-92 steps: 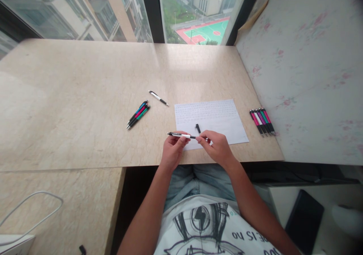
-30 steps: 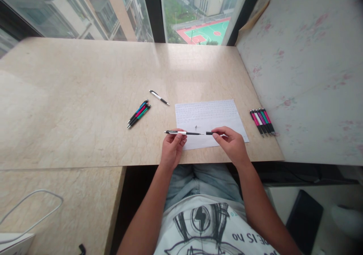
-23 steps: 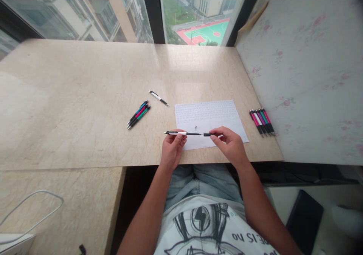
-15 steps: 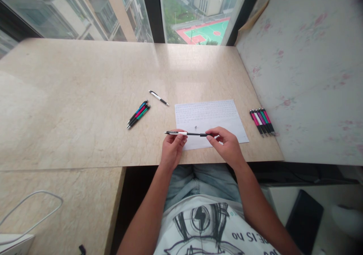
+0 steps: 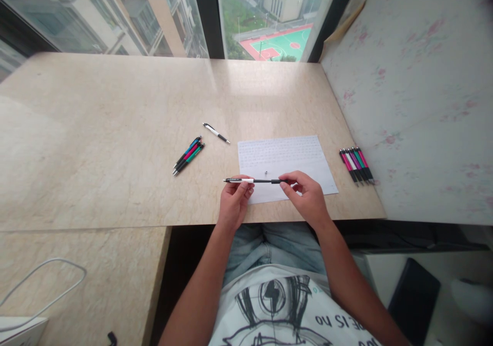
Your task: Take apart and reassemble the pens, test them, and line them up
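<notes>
My left hand (image 5: 234,202) pinches the white barrel of a ballpoint pen (image 5: 242,180), its black clicker end pointing left. A thin dark refill (image 5: 262,181) runs out of the barrel to the right. Over its far part sits a black grip sleeve (image 5: 276,181), which my right hand (image 5: 306,194) pinches between thumb and fingers. Both hands are over the lower part of a sheet of paper (image 5: 304,156) with handwritten lines. On the sheet, just beyond the refill, lies a tiny metallic piece (image 5: 265,172), probably too small to name surely.
A white and black pen (image 5: 216,133) lies beyond the paper's left corner. Several coloured pens (image 5: 188,156) lie bunched to the left, and a row of several more (image 5: 356,166) is at right by the wall. A cable (image 5: 57,260) curves at lower left.
</notes>
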`<state>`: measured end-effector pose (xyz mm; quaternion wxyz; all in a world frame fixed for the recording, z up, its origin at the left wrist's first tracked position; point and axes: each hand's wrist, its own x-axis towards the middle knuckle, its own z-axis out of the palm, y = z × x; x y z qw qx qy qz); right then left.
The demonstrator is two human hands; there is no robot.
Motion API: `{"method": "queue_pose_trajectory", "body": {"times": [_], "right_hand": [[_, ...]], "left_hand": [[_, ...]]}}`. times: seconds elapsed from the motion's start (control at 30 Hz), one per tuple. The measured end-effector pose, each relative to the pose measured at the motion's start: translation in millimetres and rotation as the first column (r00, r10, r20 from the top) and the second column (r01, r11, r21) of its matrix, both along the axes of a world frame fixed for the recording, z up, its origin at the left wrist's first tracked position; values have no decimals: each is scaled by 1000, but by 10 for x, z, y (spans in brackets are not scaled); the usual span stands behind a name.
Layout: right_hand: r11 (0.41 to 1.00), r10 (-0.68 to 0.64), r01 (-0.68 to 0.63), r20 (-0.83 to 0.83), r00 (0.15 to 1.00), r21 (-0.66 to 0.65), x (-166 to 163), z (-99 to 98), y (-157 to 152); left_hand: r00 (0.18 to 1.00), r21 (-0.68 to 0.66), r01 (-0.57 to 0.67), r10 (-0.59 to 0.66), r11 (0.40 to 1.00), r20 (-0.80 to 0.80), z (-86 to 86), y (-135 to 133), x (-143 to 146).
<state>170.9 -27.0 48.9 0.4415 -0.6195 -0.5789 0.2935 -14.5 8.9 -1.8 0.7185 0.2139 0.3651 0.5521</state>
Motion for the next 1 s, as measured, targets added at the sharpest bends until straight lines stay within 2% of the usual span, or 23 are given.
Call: {"method": "queue_pose_trajectory", "body": {"times": [0.57, 0.8, 1.0], "right_hand": [[1000, -23, 22, -27, 999, -15, -55, -44, -9], [999, 19, -21, 55, 998, 25, -110, -21, 8], [996, 76, -77, 32, 997, 33, -253, -35, 57]], "left_hand": [[1000, 25, -2, 2, 1000, -6, 9, -6, 12], [1000, 39, 12, -11, 999, -19, 14, -13, 14], [997, 81, 70, -67, 994, -32, 27, -24, 9]]}}
